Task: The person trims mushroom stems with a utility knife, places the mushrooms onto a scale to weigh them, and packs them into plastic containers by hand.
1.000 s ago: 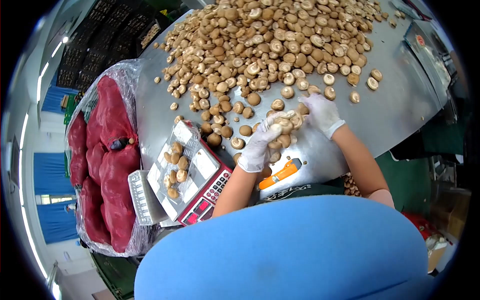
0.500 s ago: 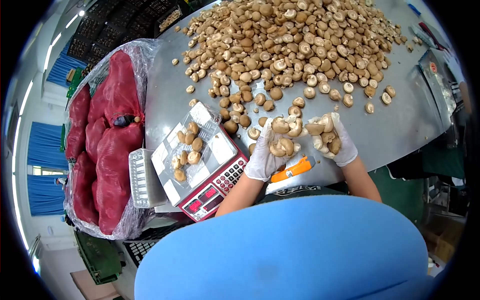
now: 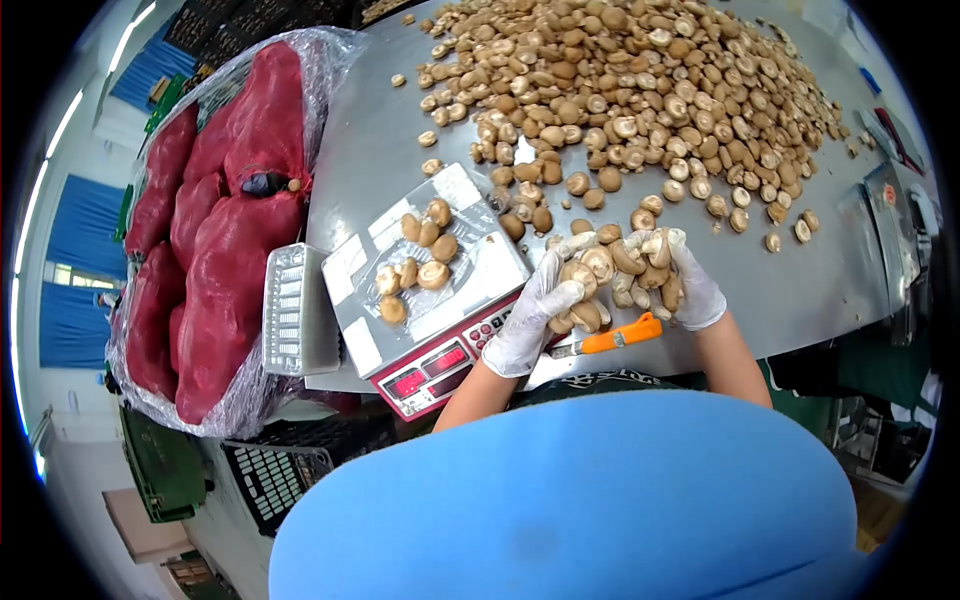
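My left hand (image 3: 530,318), in a white glove, curls around several brown mushrooms (image 3: 583,292). Close beside it, my gloved right hand (image 3: 701,290) cups more mushrooms (image 3: 640,262), and the two handfuls meet between my palms. An orange-handled knife (image 3: 622,334) lies just below my hands near the table edge. To the left, a scale (image 3: 465,318) with a red front and lit display bears a clear plastic tray (image 3: 462,268) with several mushrooms (image 3: 433,275) in it.
A large mushroom heap (image 3: 640,90) covers the far part of the metal table (image 3: 810,290). Stacked clear trays (image 3: 300,310) stand left of the scale. Red mesh sacks (image 3: 235,290) in plastic wrap lie farther left. A black crate (image 3: 270,475) is below.
My hands have come together, bringing their two groups of mushrooms into contact. The view has shifted, so the scale and sacks sit differently in the picture.
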`<state>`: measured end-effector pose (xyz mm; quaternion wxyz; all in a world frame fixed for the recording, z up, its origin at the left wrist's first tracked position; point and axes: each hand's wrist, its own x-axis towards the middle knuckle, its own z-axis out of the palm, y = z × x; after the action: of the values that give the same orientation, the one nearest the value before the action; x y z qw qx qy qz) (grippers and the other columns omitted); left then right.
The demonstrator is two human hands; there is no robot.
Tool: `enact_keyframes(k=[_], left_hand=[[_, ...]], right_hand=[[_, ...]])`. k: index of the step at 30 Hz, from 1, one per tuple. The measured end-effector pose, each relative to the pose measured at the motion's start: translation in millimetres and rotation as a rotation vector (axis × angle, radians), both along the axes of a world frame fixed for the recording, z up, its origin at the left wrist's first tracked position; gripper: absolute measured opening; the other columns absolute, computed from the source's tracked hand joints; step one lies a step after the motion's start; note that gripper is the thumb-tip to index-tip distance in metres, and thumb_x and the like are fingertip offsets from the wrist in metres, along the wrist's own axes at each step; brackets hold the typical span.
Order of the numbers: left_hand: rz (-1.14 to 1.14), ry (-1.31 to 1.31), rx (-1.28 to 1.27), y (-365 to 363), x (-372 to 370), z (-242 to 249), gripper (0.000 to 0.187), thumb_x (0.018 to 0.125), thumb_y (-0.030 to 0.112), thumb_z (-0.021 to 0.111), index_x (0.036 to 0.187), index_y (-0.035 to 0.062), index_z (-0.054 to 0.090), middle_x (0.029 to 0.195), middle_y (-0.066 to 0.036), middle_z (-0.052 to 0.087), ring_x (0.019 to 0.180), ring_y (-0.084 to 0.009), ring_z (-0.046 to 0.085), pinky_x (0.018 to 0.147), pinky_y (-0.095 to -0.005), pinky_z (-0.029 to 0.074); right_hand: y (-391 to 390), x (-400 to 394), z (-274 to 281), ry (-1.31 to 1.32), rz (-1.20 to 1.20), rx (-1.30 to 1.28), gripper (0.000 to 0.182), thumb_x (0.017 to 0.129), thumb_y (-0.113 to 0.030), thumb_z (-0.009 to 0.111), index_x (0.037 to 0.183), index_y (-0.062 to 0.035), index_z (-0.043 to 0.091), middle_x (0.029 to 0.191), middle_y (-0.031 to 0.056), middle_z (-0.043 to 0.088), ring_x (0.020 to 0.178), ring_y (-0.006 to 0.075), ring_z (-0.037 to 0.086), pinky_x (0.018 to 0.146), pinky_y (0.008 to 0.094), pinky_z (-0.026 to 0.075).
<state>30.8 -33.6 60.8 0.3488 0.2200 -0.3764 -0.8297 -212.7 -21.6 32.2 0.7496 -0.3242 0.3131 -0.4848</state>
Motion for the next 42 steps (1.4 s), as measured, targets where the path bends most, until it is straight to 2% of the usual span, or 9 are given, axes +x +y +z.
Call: enact_keyframes(k=[5,7,17,19,23,31,33,39,42], left_hand=[[0.197,-0.158,-0.096,17.5,19.0,19.2,0.08,0.085,0.031,0.074,0.149,-0.0004,0.037,0.129,-0.011,0.057,0.109,-0.0182,0.061,0.093,-0.0301,0.051],[0.196,-0.15,-0.076,22.9,36.0,13.5,0.082,0.087,0.024,0.076,0.154,0.0029,0.033,0.146,-0.012,0.046,0.133,-0.018,0.047,0.112,-0.0316,0.038],[1.24,-0.685,-0.682,7.8,145.9,65.3,0.075,0.086,-0.005,0.069,0.152,0.0021,0.033,0.135,-0.013,0.053,0.115,-0.0169,0.058,0.098,-0.0283,0.051],[1.135,-0.783,-0.803,-4.5,149.3,62.4,0.073,0.083,-0.003,0.075,0.148,0.0033,0.043,0.136,-0.014,0.055,0.117,-0.0192,0.058,0.098,-0.0291,0.051],[0.543,-1.739,-1.194,-14.6,149.3,43.1,0.078,0.08,0.04,0.078,0.147,0.0118,0.049,0.138,-0.019,0.054,0.122,-0.0409,0.054,0.105,-0.0483,0.043],[0.748,-1.231,-0.914,-24.1,153.1,41.5,0.081,0.083,0.02,0.078,0.152,0.0029,0.039,0.151,-0.024,0.042,0.141,-0.0378,0.041,0.118,-0.0439,0.033],[0.801,-0.829,-0.652,-24.7,157.1,37.4,0.07,0.093,0.016,0.066,0.153,-0.0012,0.035,0.155,-0.02,0.039,0.146,-0.033,0.036,0.121,-0.0419,0.026],[0.947,-0.691,-0.586,-22.9,157.2,40.4,0.075,0.1,0.061,0.047,0.15,0.0052,0.04,0.145,-0.017,0.048,0.137,-0.0301,0.046,0.117,-0.045,0.033],[0.939,-0.689,-0.579,-24.3,165.9,29.1,0.078,0.099,0.066,0.045,0.148,0.0064,0.042,0.143,-0.016,0.05,0.136,-0.0299,0.047,0.116,-0.0452,0.034]], right_hand=[[-10.1,30.5,18.8,0.066,-0.045,0.143,0.06,0.103,-0.054,0.043,0.133,-0.0034,0.054,0.107,0.0108,0.068,0.078,0.0134,0.065,0.061,0.0235,0.051],[-21.8,31.8,18.5,0.138,0.103,-0.084,0.058,0.102,-0.051,0.048,0.134,-0.0034,0.053,0.112,0.0099,0.066,0.081,0.0126,0.064,0.067,0.0248,0.051],[-109.8,115.5,112.1,1.019,0.175,-0.965,0.037,0.092,-0.036,0.069,0.115,-0.0078,0.066,0.099,0.0045,0.067,0.09,0.0198,0.066,0.083,0.0318,0.055],[-127.8,138.2,107.2,0.883,0.261,-0.726,0.041,0.087,-0.036,0.074,0.117,-0.0082,0.066,0.103,0.008,0.067,0.093,0.024,0.068,0.086,0.0348,0.055],[-146.8,170.1,84.1,1.43,0.444,-1.239,0.056,0.083,-0.04,0.077,0.133,-0.0165,0.064,0.108,0.0152,0.068,0.096,0.0314,0.069,0.084,0.0395,0.056],[-156.2,161.3,99.8,1.116,0.462,-1.008,0.064,0.088,-0.034,0.077,0.144,-0.0153,0.054,0.129,0.0135,0.065,0.106,0.0245,0.067,0.092,0.0364,0.054],[-165.5,161.9,88.3,0.998,0.413,-0.886,0.058,0.091,-0.043,0.073,0.14,-0.0149,0.058,0.111,0.0161,0.071,0.095,0.0228,0.069,0.083,0.0352,0.055],[-162.9,180.3,94.4,0.97,0.022,-1.006,0.035,0.098,-0.028,0.066,0.125,-0.0053,0.065,0.106,0.0067,0.068,0.09,0.0115,0.063,0.083,0.0253,0.053],[-149.4,206.9,79.9,1.102,0.012,-1.314,0.038,0.097,-0.034,0.065,0.125,-0.0095,0.065,0.112,0.0125,0.069,0.103,0.024,0.065,0.093,0.0361,0.052]])
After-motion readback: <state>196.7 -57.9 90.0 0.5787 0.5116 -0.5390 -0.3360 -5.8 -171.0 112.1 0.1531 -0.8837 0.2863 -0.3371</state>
